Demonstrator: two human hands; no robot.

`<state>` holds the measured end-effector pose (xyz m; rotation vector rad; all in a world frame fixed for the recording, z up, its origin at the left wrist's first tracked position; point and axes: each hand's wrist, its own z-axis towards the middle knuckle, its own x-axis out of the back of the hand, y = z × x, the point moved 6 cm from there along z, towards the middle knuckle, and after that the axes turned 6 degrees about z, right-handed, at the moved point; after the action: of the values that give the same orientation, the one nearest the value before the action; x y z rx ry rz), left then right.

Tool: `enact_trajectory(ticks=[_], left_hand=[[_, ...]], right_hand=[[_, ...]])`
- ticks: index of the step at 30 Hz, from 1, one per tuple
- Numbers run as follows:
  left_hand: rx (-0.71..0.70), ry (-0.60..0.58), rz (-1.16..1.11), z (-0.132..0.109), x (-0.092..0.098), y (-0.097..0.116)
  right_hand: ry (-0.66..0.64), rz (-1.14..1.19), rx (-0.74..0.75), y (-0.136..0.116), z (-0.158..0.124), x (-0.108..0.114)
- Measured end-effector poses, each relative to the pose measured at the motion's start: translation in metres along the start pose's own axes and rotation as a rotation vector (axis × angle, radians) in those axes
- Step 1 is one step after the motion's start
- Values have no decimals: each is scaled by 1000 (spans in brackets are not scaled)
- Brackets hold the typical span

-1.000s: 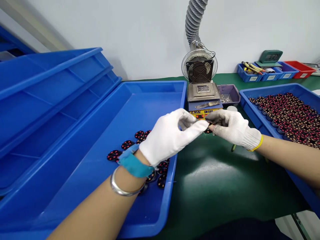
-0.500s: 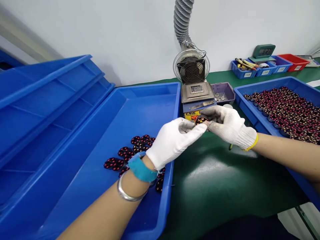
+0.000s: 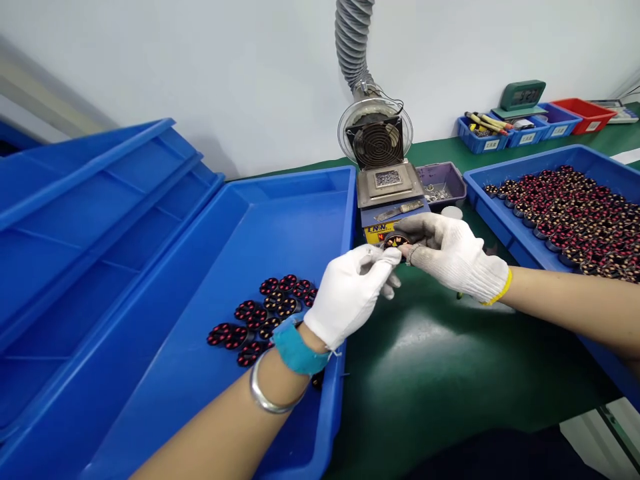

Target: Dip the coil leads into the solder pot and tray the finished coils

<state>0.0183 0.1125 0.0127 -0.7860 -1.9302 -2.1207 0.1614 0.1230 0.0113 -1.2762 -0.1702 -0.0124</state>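
A small round black motor stator (image 3: pixel 396 241) with copper-coloured spots on its face is held up between my hands, in front of the solder pot (image 3: pixel 393 200). My right hand (image 3: pixel 445 253), in a white glove with greyed fingertips, grips its rim from the right. From the left, my left hand (image 3: pixel 353 283), also gloved, has thumb and forefinger pinched at its near edge. Whatever fine wire lies in that pinch is too small to make out. More stators (image 3: pixel 250 310), with red or pale spots, lie in the blue tray (image 3: pixel 200 380) under my left forearm.
A second blue tray (image 3: pixel 475 177), full of similar stators, stands to the right. Behind the pot are a fan (image 3: pixel 379 147) and a grey duct hose (image 3: pixel 354 47). A knife-like scraper (image 3: pixel 400 210) lies on the pot. A purple bin (image 3: pixel 455 175) stands beside it; stacked trays (image 3: pixel 100 220) lean left.
My left fingers have shifted from around the stator's side to a tighter pinch at its near edge. My right hand keeps its grip. The view has shifted slightly.
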Motion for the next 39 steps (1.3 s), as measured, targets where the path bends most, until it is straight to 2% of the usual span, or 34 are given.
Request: enact_trajectory(ticks=[2,7,10,14,15,17,20,22,25,29,32,35,37,39], left_hand=[[-19,56,-74,-4,3,3],[-153,243,-191,-18,28,16],[-166,296,-222,-15,34,11],[-118,321,-157,-2,27,-6],[-87,289,-109,2,22,-11],[-53,146,60,9,7,-17],[-114,-108,477,11,-17,-18],[-164,-203,703,10,-26,-19],[-178,-267,821,8,-31,-21],[-168,-262,768,8,-31,-25],[-124,-135,556,13,-23,-27],[-29,126,214,22,-4,-35],[15,260,21,25,7,-40],[30,321,-69,27,12,-43]], right_hand=[[0,24,-1,0,0,0],[38,75,-2,0,4,3],[38,81,7,0,3,3],[24,58,43,1,4,5],[26,44,61,2,6,7],[38,-9,108,1,16,13],[60,-154,200,-4,43,26],[68,-295,248,-10,68,33],[98,-570,250,-16,105,39],[127,-862,170,-15,138,40],[121,-941,164,-13,146,34],[103,-965,177,-16,141,24],[50,-952,167,-21,130,13],[-54,-932,165,-26,115,-2]])
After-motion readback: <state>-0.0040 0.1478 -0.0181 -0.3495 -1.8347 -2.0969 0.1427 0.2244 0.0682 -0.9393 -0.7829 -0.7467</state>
